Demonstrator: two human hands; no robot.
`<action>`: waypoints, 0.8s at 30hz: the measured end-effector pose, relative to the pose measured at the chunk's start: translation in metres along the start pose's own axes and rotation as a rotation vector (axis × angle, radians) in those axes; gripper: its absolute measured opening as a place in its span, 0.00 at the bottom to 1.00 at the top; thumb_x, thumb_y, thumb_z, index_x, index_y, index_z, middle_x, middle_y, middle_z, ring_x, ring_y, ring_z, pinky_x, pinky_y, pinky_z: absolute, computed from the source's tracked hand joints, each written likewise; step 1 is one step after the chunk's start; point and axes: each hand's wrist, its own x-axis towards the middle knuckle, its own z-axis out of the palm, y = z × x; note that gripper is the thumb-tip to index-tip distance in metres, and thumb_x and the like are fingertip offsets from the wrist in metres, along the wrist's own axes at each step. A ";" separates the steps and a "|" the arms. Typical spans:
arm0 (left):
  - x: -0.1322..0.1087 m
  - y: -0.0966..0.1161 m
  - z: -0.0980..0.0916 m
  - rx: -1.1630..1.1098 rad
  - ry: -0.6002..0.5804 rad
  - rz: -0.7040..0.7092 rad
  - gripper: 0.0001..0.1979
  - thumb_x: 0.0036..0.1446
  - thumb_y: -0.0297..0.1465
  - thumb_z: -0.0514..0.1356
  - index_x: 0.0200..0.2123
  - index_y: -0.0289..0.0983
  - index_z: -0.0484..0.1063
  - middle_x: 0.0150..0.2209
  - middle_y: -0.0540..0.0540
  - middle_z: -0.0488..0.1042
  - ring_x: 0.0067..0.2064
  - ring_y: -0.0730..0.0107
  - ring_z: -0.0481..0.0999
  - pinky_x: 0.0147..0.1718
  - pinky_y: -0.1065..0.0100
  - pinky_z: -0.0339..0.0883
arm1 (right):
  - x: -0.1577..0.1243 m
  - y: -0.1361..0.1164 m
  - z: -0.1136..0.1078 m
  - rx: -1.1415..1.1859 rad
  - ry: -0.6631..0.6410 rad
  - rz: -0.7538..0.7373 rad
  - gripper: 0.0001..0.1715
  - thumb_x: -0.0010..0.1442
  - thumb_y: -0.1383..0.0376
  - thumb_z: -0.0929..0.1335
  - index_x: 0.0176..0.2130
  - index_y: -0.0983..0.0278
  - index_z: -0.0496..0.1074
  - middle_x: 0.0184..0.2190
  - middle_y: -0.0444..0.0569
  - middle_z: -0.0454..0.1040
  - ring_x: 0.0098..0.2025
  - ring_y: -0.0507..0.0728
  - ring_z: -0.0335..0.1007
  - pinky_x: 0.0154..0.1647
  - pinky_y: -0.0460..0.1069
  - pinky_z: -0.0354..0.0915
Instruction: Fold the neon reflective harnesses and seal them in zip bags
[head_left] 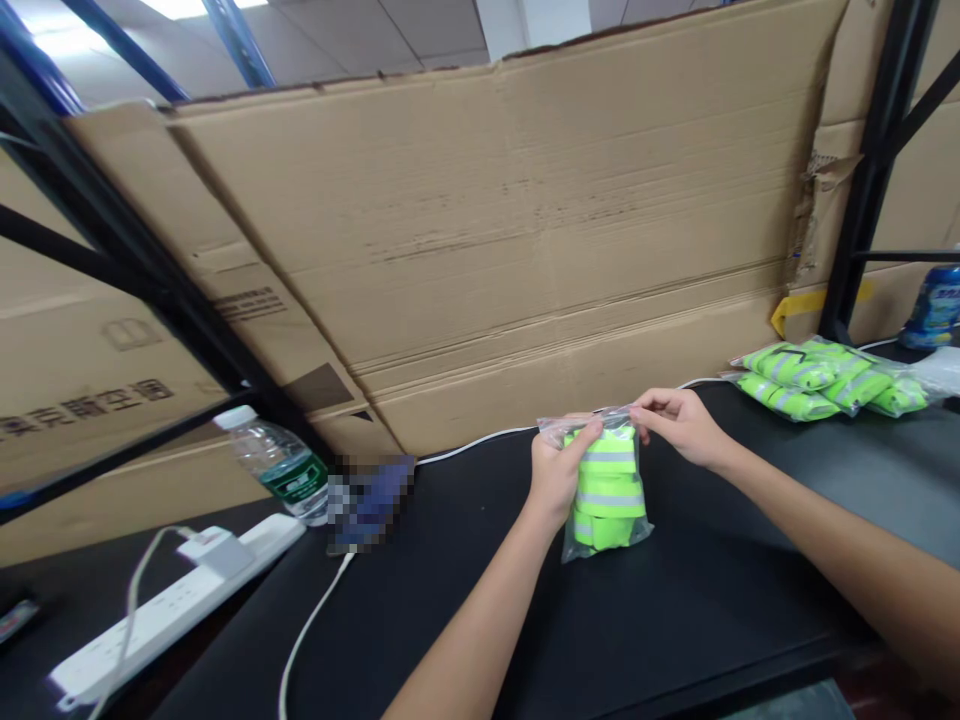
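A clear plastic bag (609, 490) hangs upright above the black table, with a folded neon-yellow reflective vest or strap bundle inside, crossed by silver bands. My left hand (559, 465) grips its upper left side, the thumb lying across the front near the top edge. At the upper right corner, my right hand (679, 425) pinches the bag's top edge between thumb and fingers. The fingers of my left hand behind the bag are partly hidden.
Several bagged neon-yellow bundles (825, 375) lie stacked at the right. Leftward are a water bottle (281, 465), a blurred-out dark blue object (379, 505) with a cable, and a white power strip (172, 615). A cardboard wall (525, 230) stands behind the black table (450, 600).
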 end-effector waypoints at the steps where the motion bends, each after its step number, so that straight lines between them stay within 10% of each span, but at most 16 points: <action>1: 0.000 -0.001 0.000 -0.006 0.001 -0.005 0.14 0.45 0.37 0.74 0.32 0.32 0.80 0.32 0.44 0.82 0.32 0.66 0.80 0.34 0.68 0.72 | 0.000 -0.001 0.000 -0.008 -0.015 0.007 0.18 0.59 0.52 0.72 0.31 0.65 0.73 0.23 0.44 0.71 0.26 0.52 0.67 0.31 0.50 0.65; 24: -0.007 -0.010 0.006 -0.147 -0.003 -0.024 0.16 0.46 0.37 0.73 0.35 0.35 0.77 0.33 0.47 0.80 0.32 0.69 0.79 0.35 0.70 0.72 | -0.007 -0.008 0.014 -0.023 0.052 -0.041 0.16 0.60 0.53 0.71 0.34 0.63 0.72 0.29 0.45 0.72 0.30 0.53 0.68 0.33 0.50 0.65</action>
